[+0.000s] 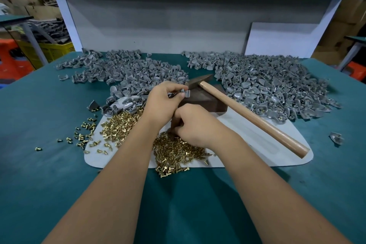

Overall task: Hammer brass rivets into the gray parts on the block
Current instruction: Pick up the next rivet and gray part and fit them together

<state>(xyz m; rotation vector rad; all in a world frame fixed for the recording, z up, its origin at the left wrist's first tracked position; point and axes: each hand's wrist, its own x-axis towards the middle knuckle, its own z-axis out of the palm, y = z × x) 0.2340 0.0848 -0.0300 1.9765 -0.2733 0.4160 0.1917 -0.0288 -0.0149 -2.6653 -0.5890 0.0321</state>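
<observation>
At the near edge of the block, our right hand curls down into the rivets, fingertips together as if pinching one, though we cannot see what they hold. From that hand the gray part lies at about eleven o'clock, close by, pinched between thumb and forefinger of our left hand on the block's top. So the rivet has only a short way to go, up and slightly left, and we judge the right hand is the one to carry it.

The hammer rests across the block, head at the far end near twelve o'clock, handle running down to four o'clock, its grip end well off to the right. Our right hand is the nearer to it.

Piles of gray parts crowd ten and two o'clock. Room for moving lies at five o'clock on the mat and table.
</observation>
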